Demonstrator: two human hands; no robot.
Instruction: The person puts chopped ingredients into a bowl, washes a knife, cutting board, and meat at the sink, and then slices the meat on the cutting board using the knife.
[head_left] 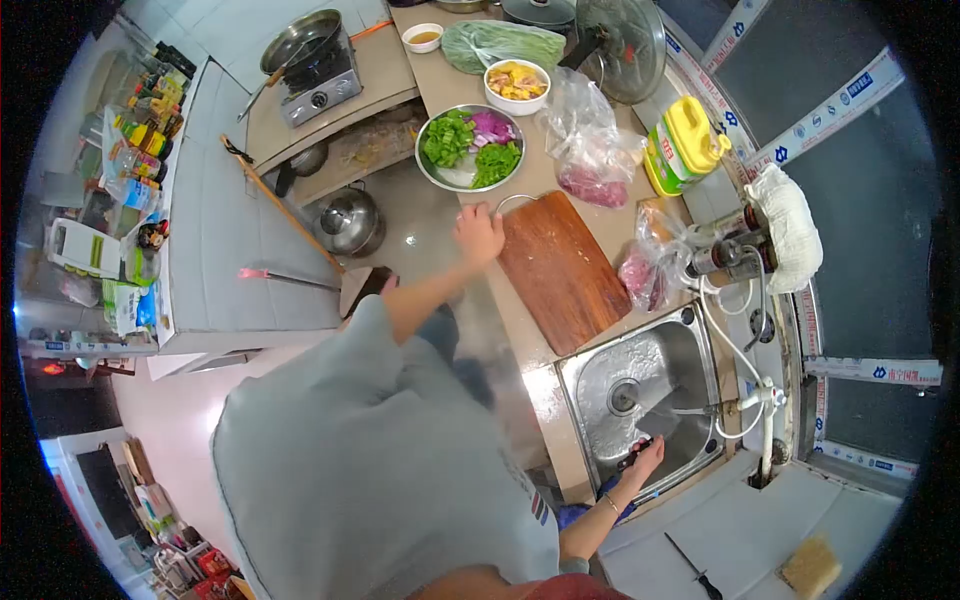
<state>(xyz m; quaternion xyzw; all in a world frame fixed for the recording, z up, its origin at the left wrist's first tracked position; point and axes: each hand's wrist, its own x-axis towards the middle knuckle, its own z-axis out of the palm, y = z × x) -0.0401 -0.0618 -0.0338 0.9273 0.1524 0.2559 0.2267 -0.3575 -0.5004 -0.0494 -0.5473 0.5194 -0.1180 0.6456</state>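
Note:
My left hand (480,235) rests at the near-left corner of the wooden cutting board (565,270), beside its metal handle ring (517,200). Its fingers look spread, with nothing held in them. Over the sink (610,355), my right hand (647,462) grips the black handle of a cleaver (657,422). The broad grey blade points into the basin, below the faucet (750,398). A thin stream, apparently water, runs from the spout towards the blade.
Beyond the board stand a metal bowl (457,182) of chopped greens and purple onion, a white bowl (517,104) of yellowish pieces, bagged meat (592,183) and a yellow oil jug (685,145). A knife (693,568) lies right of the sink. A pan (303,42) sits on a stove.

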